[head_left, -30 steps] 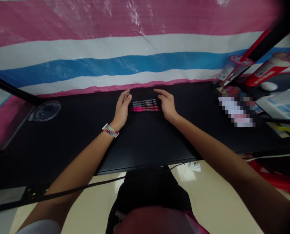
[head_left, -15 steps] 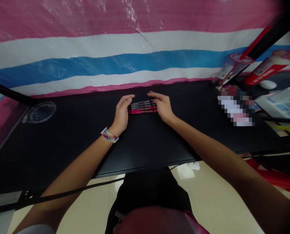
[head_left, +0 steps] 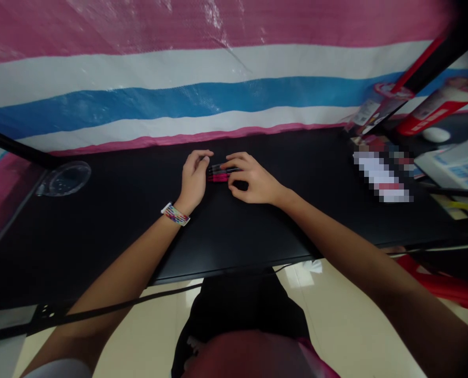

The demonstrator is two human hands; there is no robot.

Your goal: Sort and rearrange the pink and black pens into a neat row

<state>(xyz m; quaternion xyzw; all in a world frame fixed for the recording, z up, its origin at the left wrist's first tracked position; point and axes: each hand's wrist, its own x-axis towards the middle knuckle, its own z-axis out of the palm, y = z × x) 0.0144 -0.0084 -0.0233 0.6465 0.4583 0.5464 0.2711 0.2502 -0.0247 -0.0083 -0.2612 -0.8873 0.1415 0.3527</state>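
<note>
A row of several pens [head_left: 218, 177] lies side by side on the black tabletop, grey-black ones at the back and red-pink ones in front. My left hand [head_left: 195, 178] stands on edge at their left ends, its palm turned toward them and its fingers loosely extended, open. A multicoloured woven watch band [head_left: 175, 214] circles that wrist. Over the right part of the row, my right hand [head_left: 253, 178] is curled, with thumb and index finger meeting by the front red pens and the other fingers reaching across the back ones. It hides the pens' right ends.
A clear plastic lid or dish [head_left: 69, 179] rests at the left of the black table [head_left: 234, 236]. At the right are plastic cups [head_left: 383, 107], a white rounded object [head_left: 436, 135], a blurred-out packet [head_left: 383, 176] and a white-blue box [head_left: 454, 165]. A striped plastic sheet [head_left: 218, 97] hangs behind.
My right hand has moved left from the pens' right ends to lie over them, its thumb and index finger curling together. My left hand has stayed nearly in place at the left ends.
</note>
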